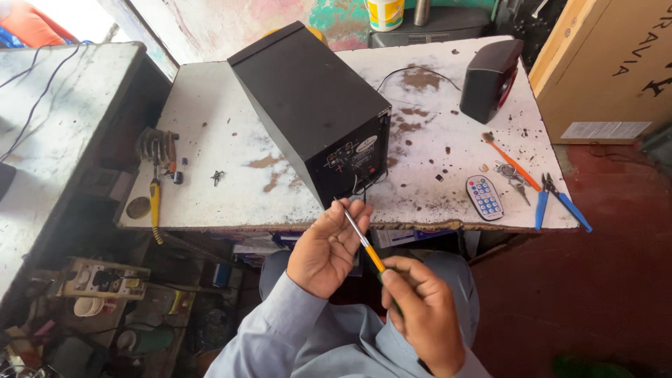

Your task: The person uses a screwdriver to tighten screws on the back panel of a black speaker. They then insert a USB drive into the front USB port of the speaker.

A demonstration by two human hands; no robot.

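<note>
My right hand (418, 308) grips the handle of a screwdriver (361, 238) with an orange collar and a metal shaft. The shaft slants up and left. My left hand (327, 248) is cupped around the shaft near the tip, fingers loosely touching it. The tip points at the back panel of a large black speaker box (308, 98) that lies on the worn white table (231, 147), its panel with sockets facing me at the table's front edge. Both hands are held in front of the table over my lap.
A small black satellite speaker (490, 78) stands at the back right. A grey remote (484, 197), blue-handled pliers (554, 201), an orange-handled tool (512, 162) and keys lie at the right. A soldering iron on its stand (155, 161) and loose screws (218, 177) lie left. A cardboard box (609, 63) stands right.
</note>
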